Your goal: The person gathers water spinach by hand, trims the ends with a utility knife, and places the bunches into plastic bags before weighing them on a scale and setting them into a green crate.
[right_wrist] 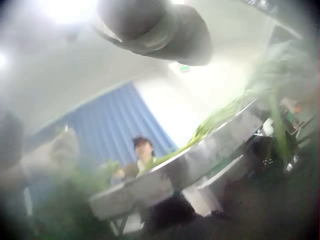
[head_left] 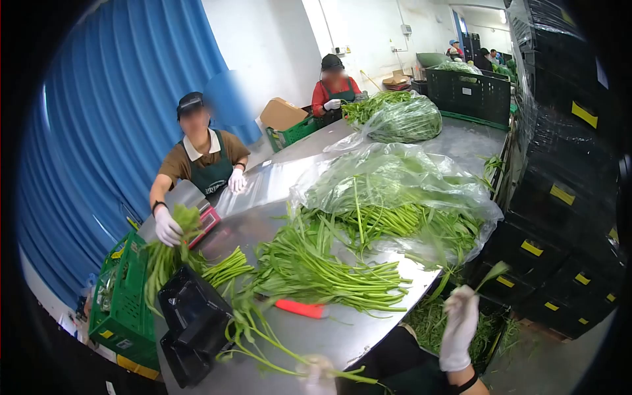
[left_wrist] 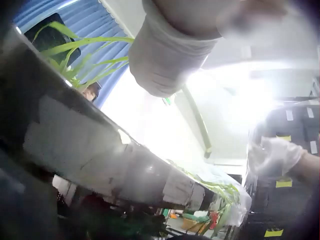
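Long green stems with leaves [head_left: 266,342] run from my left hand [head_left: 317,376] toward the black trays, and the left fingers curl round them. The left wrist view shows leaves [left_wrist: 85,47] beside that gloved left hand [left_wrist: 167,57]. Out past the table edge, my right hand [head_left: 459,326] is raised, blurred, with a small leafy sprig [head_left: 494,272] at its pinched fingertips. In the right wrist view the right hand [right_wrist: 160,32] is dark, its fingertips hard to make out. A pile of cut greens [head_left: 329,273] lies on the steel table [head_left: 368,336].
A red-handled tool [head_left: 299,307] lies beside the pile. Black trays [head_left: 191,309] are at the left, bagged greens [head_left: 395,178] at the back. Below the right hand sits a crate of loose greens [head_left: 428,326]. Black crates [head_left: 533,247] stand right. Across the table, a person [head_left: 204,155] handles greens.
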A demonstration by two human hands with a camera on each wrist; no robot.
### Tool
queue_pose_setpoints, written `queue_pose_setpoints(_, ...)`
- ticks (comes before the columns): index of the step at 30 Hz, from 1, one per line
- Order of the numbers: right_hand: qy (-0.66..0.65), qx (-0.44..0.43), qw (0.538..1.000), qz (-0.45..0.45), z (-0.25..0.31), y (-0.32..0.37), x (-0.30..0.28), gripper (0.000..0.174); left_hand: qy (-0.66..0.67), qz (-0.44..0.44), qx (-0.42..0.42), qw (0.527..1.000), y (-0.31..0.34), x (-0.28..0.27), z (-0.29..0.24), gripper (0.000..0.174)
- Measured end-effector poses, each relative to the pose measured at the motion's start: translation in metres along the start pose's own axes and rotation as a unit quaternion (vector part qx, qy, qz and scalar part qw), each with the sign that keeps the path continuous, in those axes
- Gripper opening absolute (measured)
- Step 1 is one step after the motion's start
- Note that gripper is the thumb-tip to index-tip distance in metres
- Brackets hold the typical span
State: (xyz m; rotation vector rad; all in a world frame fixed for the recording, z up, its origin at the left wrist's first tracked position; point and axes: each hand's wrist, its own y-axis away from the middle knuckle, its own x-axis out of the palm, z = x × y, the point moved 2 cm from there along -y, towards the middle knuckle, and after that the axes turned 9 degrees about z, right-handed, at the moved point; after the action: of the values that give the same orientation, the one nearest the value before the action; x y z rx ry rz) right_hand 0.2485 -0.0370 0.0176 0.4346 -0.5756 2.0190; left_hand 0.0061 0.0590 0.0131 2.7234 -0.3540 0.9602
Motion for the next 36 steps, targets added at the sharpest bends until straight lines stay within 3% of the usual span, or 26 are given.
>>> queue_pose_setpoints(1,-0.169,0.012,0.981,-0.09,-0.004,-0.016,-0.009,0.013,0.055,0.017,0.016,0.998,0.0,0.004,-0.003,0.009)
queue_pose_setpoints(2,-0.065,0.016,0.994,-0.084,-0.004,-0.022,-0.007,0.018,0.108,0.037,0.034,0.993,-0.001,0.007,-0.004,0.01)
queue_pose_setpoints(3,0.165,-0.037,0.985,0.025,-0.007,-0.02,0.004,0.015,0.109,0.042,0.036,0.993,-0.003,0.008,-0.001,0.01)
queue_pose_setpoints(4,0.309,-0.111,0.931,0.16,-0.017,-0.022,0.01,0.013,0.154,0.036,-0.016,0.987,-0.007,0.009,0.006,0.009)
queue_pose_setpoints(5,0.439,-0.179,0.832,0.287,-0.026,-0.021,0.017,0.012,0.199,0.028,-0.068,0.977,-0.008,0.011,0.013,0.01)
queue_pose_setpoints(6,0.437,-0.179,0.833,0.286,-0.031,-0.022,0.017,0.012,0.193,0.001,-0.085,0.978,-0.008,0.012,0.016,0.01)
queue_pose_setpoints(8,0.647,-0.236,0.64,0.34,-0.036,-0.02,0.033,0.016,0.198,-0.001,-0.091,0.976,-0.005,0.006,0.014,0.01)
queue_pose_setpoints(11,0.625,-0.25,0.626,0.395,-0.048,-0.03,0.032,0.02,0.189,-0.04,-0.078,0.978,0.0,0.005,0.006,0.017)
queue_pose_setpoints(12,0.594,-0.189,0.665,0.412,-0.049,-0.027,0.032,0.017,0.156,0.001,-0.061,0.986,-0.001,0.0,0.004,0.021)
queue_pose_setpoints(13,0.588,-0.188,0.669,0.415,-0.043,-0.024,0.036,0.017,0.119,0.041,-0.044,0.991,-0.002,-0.004,0.001,0.026)
queue_pose_setpoints(14,0.369,0.059,0.834,0.406,-0.039,-0.025,0.036,0.017,0.114,0.039,-0.04,0.992,-0.005,-0.007,0.001,0.026)
queue_pose_setpoints(15,0.101,0.301,0.884,0.344,-0.042,-0.022,0.036,0.016,0.078,0.015,-0.037,0.996,-0.007,-0.008,0.004,0.028)
queue_pose_setpoints(19,-0.025,0.366,0.866,0.34,-0.09,0.004,0.034,0.017,-0.026,-0.053,-0.025,0.998,-0.01,-0.016,0.02,0.026)
queue_pose_setpoints(21,0.083,0.326,0.866,0.369,-0.056,0.026,0.045,0.011,-0.028,-0.047,-0.023,0.998,-0.012,-0.007,0.017,0.025)
queue_pose_setpoints(23,0.059,0.251,0.896,0.362,-0.05,0.05,0.047,0.01,-0.049,-0.076,-0.015,0.996,-0.005,-0.005,0.014,0.025)
queue_pose_setpoints(25,0.153,0.207,0.878,0.402,-0.042,0.067,0.048,0.01,-0.053,-0.094,-0.016,0.994,-0.003,-0.006,0.015,0.024)
queue_pose_setpoints(27,0.133,0.192,0.869,0.436,-0.042,0.076,0.049,0.011,-0.059,-0.016,-0.027,0.998,-0.001,-0.015,0.02,0.024)
queue_pose_setpoints(29,0.141,0.213,0.86,0.442,-0.044,0.08,0.042,0.013,-0.074,-0.028,-0.042,0.996,0.003,-0.016,0.018,0.02)
queue_pose_setpoints(31,0.144,0.147,0.832,0.516,-0.044,0.078,0.04,0.012,-0.102,-0.043,-0.043,0.993,0.004,-0.019,0.018,0.014)
queue_pose_setpoints(35,0.176,0.132,0.768,0.602,-0.05,0.064,0.045,0.014,-0.095,-0.035,-0.05,0.994,0.009,-0.01,0.017,0.012)
queue_pose_setpoints(36,0.176,0.132,0.774,0.594,-0.05,0.063,0.05,0.019,-0.115,-0.019,-0.055,0.992,0.009,-0.011,0.017,0.014)
